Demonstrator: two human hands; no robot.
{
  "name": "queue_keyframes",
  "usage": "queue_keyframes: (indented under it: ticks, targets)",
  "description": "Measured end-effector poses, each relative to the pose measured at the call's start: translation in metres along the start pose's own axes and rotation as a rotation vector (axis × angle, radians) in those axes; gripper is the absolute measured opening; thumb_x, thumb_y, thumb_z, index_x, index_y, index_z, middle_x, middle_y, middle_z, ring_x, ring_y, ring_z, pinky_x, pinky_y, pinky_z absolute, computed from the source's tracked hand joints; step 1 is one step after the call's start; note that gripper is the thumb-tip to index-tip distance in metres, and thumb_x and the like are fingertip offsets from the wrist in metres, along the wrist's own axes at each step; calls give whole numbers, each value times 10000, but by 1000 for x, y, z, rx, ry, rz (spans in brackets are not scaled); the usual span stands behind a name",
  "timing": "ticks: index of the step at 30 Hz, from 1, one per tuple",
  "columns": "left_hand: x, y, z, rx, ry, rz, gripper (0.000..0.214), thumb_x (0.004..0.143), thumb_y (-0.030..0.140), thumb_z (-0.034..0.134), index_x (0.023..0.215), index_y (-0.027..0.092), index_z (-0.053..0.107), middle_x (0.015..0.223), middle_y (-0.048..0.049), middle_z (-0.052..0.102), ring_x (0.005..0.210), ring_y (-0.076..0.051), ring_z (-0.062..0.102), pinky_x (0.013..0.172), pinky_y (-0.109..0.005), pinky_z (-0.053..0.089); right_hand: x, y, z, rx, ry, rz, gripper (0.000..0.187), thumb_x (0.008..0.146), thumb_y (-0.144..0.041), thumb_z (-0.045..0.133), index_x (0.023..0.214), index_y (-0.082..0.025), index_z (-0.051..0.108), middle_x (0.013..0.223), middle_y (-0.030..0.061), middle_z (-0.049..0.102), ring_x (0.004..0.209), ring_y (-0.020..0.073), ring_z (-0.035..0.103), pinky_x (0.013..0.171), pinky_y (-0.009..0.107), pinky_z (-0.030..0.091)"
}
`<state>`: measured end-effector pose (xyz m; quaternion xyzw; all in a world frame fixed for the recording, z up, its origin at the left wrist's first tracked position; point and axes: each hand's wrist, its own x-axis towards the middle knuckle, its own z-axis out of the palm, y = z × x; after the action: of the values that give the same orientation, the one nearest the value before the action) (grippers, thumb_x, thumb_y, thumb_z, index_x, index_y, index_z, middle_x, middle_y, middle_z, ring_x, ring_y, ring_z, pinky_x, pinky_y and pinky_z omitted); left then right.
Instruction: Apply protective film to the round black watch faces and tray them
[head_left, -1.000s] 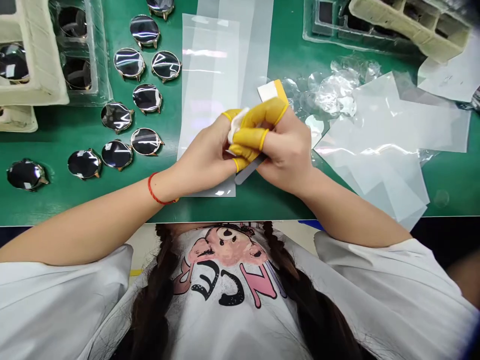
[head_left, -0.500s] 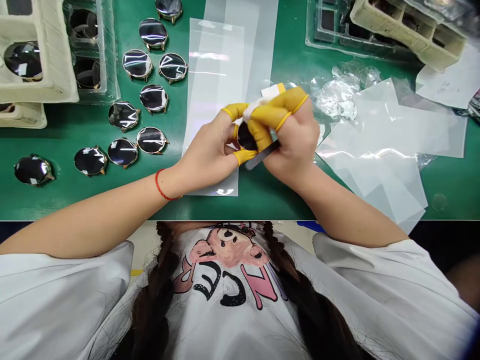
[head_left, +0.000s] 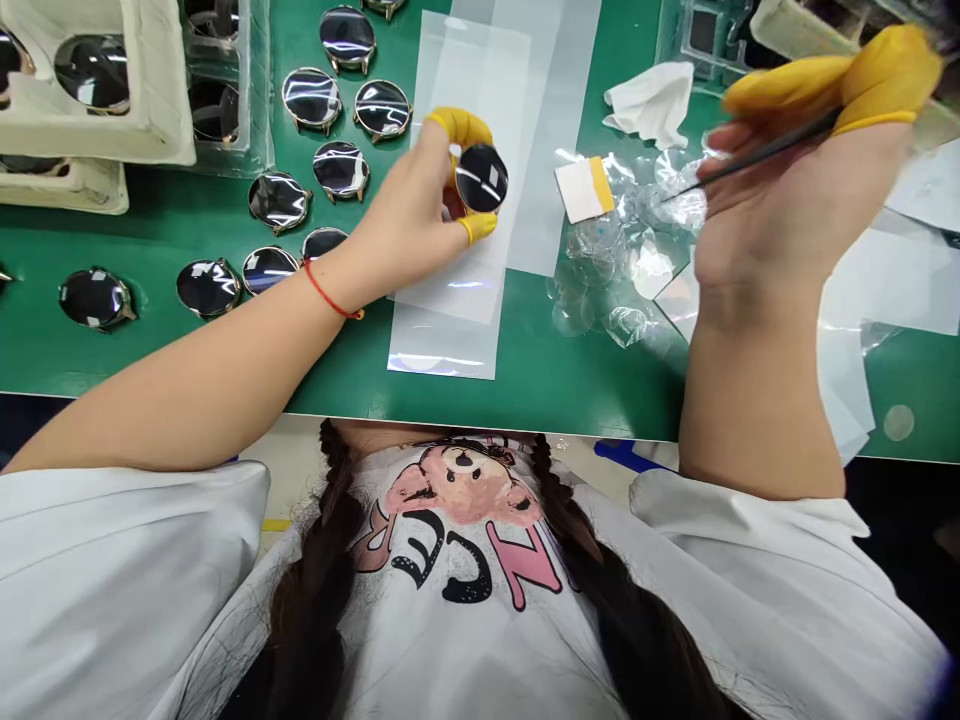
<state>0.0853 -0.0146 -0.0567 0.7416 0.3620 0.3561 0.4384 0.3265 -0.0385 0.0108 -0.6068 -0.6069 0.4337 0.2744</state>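
My left hand (head_left: 450,185), with yellow finger cots on its fingertips, grips a round watch case (head_left: 481,180) by its edges. The case's glossy black face is turned up above translucent film sheets (head_left: 465,250). Over at the right, my raised right hand (head_left: 810,160) is closed around dark, thin tweezers (head_left: 765,158) whose point faces left; motion blurs it somewhat. Beneath the tweezers' tip lie clear round films (head_left: 622,230) in a loose heap. A crumpled white cloth (head_left: 651,102) and a small white pad with a yellow strip (head_left: 585,190) rest nearby.
Several black-faced watch cases (head_left: 341,170) lie on the green table (head_left: 585,375) to the left. Cream trays (head_left: 161,80) and a clear plastic tray (head_left: 255,100) are stacked at the far left. More trays (head_left: 795,30) and translucent sheets (head_left: 922,280) occupy the right side.
My right hand has left the watch case and swung far right with the tweezers. The white cloth it held now lies on the table. My left hand still holds the case.
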Motion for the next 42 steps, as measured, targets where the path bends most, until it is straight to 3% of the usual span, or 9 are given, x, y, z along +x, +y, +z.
queue_keyframes:
  ticks: [3,7,12,18,23,27,31,37,42]
  targets:
    - [-1,-8,7,211,-22,-16,488,704,232,752,1109,272,482,1027,-50,624,820,-232,564,761,-450,473,-11,4,18,169,-23,63,489,805,-726,625,948,-262,689,738,38,698,812,235,690,777,405,574]
    - [1,-14,17,219,79,22,388,671,229,719,1018,294,559,1071,-86,635,996,-340,574,858,-504,444,-26,12,37,447,-138,94,467,795,-685,679,763,-219,695,654,20,679,554,162,634,623,370,595]
    - [3,-23,19,227,87,49,302,689,245,695,961,286,571,1089,-118,643,1069,-378,554,918,-539,414,-40,12,62,455,-220,87,419,555,-439,944,796,-228,674,784,-14,708,699,168,699,739,372,647]
    - [2,-24,18,301,40,58,347,722,229,691,1033,276,544,1149,-119,630,1099,-370,533,963,-547,400,-45,12,77,452,-154,55,285,694,-326,875,821,-211,646,808,-4,709,764,158,718,755,324,630]
    - [8,-15,20,545,-88,-38,434,741,220,698,1111,229,472,1255,-173,591,1139,-381,492,973,-582,410,-45,13,79,446,-141,10,271,730,-331,852,825,-201,634,787,-26,695,728,133,715,705,273,615]
    - [10,-6,22,678,-160,-132,463,743,184,672,1147,234,451,1306,-181,555,1163,-400,492,963,-597,437,-46,12,81,377,-124,47,279,717,-353,857,821,-233,628,811,-21,699,770,160,710,798,339,635]
    - [9,-1,23,662,-152,-100,438,769,180,645,1153,209,437,1308,-188,547,1192,-420,490,977,-609,425,-46,11,84,347,-121,48,245,735,-345,836,821,-245,629,853,-4,696,809,186,709,833,386,630]
    - [8,-4,19,630,-149,-100,447,772,183,649,1170,214,447,1290,-189,556,1168,-416,501,954,-605,432,-51,-2,70,310,-94,-15,183,747,-302,812,771,-235,643,756,-16,679,569,127,591,563,311,553]
    - [4,-14,15,491,-69,40,531,732,235,700,1209,279,472,1188,-110,599,992,-349,557,823,-520,453,-57,-12,36,197,180,-165,134,810,-250,711,699,-280,642,805,11,698,537,155,511,491,343,415]
